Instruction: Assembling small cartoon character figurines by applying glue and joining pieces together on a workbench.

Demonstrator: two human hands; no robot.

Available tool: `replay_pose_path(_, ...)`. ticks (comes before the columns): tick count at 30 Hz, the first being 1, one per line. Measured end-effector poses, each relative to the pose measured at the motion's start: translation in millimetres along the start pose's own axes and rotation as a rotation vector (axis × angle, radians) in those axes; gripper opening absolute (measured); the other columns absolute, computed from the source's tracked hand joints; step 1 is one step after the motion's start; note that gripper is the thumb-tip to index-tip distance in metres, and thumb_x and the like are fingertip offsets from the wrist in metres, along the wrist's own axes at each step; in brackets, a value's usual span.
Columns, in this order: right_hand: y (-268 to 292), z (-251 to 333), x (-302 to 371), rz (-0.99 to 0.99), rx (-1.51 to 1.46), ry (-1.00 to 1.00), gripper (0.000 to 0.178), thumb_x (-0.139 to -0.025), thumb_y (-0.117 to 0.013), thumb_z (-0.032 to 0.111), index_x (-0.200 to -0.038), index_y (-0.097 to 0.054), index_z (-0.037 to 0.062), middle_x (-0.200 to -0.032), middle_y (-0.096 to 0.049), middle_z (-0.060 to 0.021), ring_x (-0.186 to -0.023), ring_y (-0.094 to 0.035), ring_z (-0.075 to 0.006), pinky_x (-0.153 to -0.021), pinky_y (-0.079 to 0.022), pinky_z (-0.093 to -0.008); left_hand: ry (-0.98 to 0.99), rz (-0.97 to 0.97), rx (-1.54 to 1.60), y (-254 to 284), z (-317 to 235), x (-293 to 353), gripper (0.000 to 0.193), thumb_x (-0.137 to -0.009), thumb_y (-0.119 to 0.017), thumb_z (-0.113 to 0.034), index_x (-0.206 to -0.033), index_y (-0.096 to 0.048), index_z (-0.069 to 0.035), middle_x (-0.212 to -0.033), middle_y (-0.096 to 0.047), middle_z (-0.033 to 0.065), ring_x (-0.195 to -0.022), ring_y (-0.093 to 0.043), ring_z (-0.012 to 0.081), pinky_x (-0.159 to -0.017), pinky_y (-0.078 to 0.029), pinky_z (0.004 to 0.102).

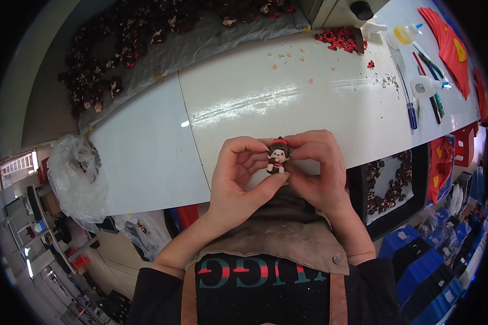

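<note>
A small doll figurine (277, 158) with dark brown hair, a red bow on top and a pale face is held upright between my two hands, close to the table's near edge. My left hand (241, 168) is closed on its left side, the thumb reaching under its feet. From the other side my right hand (317, 165) grips it with thumb and fingers around the head and body. Both hands are in front of the brown apron (276, 227). The white tabletop (287, 108) lies just beyond them.
Many brown figurine pieces (114, 49) cover a grey sheet at the far left. Small red pieces (341, 40) are piled at the back. Dropper bottles (425, 86), a blue-handled screwdriver (412, 116) and pliers lie at right. A tray of figurines (387, 187) sits below the right edge; a plastic bag (76, 173) hangs left.
</note>
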State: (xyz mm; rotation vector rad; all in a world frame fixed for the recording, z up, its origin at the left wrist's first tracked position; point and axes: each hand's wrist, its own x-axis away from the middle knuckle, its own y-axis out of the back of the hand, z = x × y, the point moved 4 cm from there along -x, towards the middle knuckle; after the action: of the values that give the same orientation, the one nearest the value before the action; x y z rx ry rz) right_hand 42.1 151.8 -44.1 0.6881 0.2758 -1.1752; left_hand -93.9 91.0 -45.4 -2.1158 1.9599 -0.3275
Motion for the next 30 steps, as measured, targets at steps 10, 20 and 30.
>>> replay_pose_path(10,17,-1,-11,0.182,-0.041,-0.141,0.04,-0.067,-0.073,-0.002,-0.104,-0.059,0.0033,-0.091,-0.063,-0.0071,-0.082,-0.061,-0.0197,-0.071,-0.049,-0.0299,0.036,0.064,0.009,-6,-3,-8,0.044,-0.082,-0.053,0.009,-0.123,-0.04,-0.002,-0.13,-0.043,0.0127,-0.119,-0.046,0.0196,-0.1,-0.037,0.034)
replay_pose_path(20,23,-2,-18,0.235,-0.172,-0.173,0.036,-0.072,-0.067,-0.005,-0.106,-0.062,0.0033,-0.092,-0.064,-0.0075,-0.083,-0.062,-0.02,-0.073,-0.049,-0.0293,0.031,0.055,0.038,-5,-2,-9,0.047,-0.082,-0.057,0.009,-0.126,-0.042,0.0,-0.129,-0.044,0.0117,-0.119,-0.046,0.0193,-0.101,-0.037,0.0333)
replay_pose_path(30,21,-3,-20,0.256,-0.175,-0.212,0.03,-0.074,-0.065,-0.007,-0.101,-0.064,0.0047,-0.088,-0.064,-0.0064,-0.081,-0.06,-0.0189,-0.069,-0.048,-0.0283,0.005,0.095,-0.005,1,-2,-9,0.044,-0.083,-0.058,0.008,-0.125,-0.045,0.002,-0.125,-0.044,0.0114,-0.117,-0.047,0.0197,-0.101,-0.039,0.0335)
